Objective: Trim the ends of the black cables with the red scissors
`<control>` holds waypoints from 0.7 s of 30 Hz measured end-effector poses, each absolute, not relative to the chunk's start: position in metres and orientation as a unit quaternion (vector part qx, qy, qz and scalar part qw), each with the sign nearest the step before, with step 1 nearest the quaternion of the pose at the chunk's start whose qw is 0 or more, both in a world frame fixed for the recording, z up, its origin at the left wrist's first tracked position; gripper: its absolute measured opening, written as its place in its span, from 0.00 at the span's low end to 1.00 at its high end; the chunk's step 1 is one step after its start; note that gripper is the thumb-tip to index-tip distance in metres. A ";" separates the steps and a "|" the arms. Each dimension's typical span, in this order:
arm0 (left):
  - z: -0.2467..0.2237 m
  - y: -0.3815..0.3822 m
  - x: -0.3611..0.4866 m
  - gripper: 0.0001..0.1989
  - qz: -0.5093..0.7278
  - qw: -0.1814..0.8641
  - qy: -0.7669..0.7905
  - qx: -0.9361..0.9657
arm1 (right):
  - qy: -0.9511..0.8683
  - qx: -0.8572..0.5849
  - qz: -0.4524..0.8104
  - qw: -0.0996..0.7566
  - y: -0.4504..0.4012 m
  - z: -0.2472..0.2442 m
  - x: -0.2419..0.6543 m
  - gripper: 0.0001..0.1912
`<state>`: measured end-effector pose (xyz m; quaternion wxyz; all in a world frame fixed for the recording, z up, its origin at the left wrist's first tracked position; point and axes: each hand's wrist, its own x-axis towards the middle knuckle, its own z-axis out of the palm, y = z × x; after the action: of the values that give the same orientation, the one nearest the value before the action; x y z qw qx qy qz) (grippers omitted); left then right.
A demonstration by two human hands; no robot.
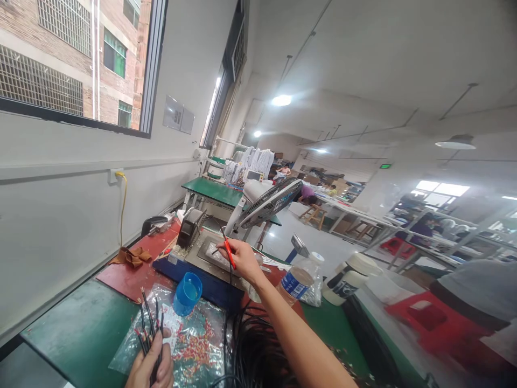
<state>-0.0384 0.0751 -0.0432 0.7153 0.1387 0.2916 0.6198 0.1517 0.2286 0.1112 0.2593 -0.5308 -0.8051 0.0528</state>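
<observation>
My left hand (152, 362) is closed around a bundle of black cables (150, 322), their ends stripped to short coloured wires and pointing up. Farther off, my right hand (242, 261) grips a slim red-handled tool (230, 254) with a thin dark end; its exact kind does not show. A short dark piece also pokes out at those fingertips, too small to name. Below it stands a blue box-like base (218, 288) with a grey top. A blue cup (188, 293) rests on a clear plastic bag (133, 337) strewn with red and yellow wire scraps (194, 347).
Coiled black cables (258, 350) lie between my arms. A fan (272, 202) stands beyond the base. To the right are a labelled plastic bottle (297, 280) and a cream jug (347, 277). A brown cloth (131, 257) lies by the wall. Several people sit farther back.
</observation>
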 end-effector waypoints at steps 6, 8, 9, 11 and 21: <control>-0.030 0.070 -0.037 0.16 0.629 0.705 0.300 0.131 | -0.750 -0.500 0.184 0.393 0.185 0.083 0.135 0.16; -0.026 0.068 -0.037 0.16 0.630 0.701 0.306 0.130 | -0.736 -0.517 0.167 0.404 0.174 0.072 0.127 0.16; -0.024 0.068 -0.037 0.16 0.631 0.700 0.308 0.131 | -0.732 -0.524 0.157 0.406 0.169 0.067 0.123 0.16; -0.024 0.067 -0.037 0.15 0.631 0.698 0.310 0.136 | -0.728 -0.534 0.140 0.406 0.164 0.058 0.117 0.15; -0.023 0.066 -0.038 0.13 0.627 0.705 0.305 0.133 | -0.717 -0.578 0.086 0.379 0.154 0.031 0.108 0.18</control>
<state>-0.0380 0.0660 -0.0234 0.7047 0.1326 0.3051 0.6267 0.1085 0.1542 0.0310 0.3787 -0.5783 -0.7174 0.0861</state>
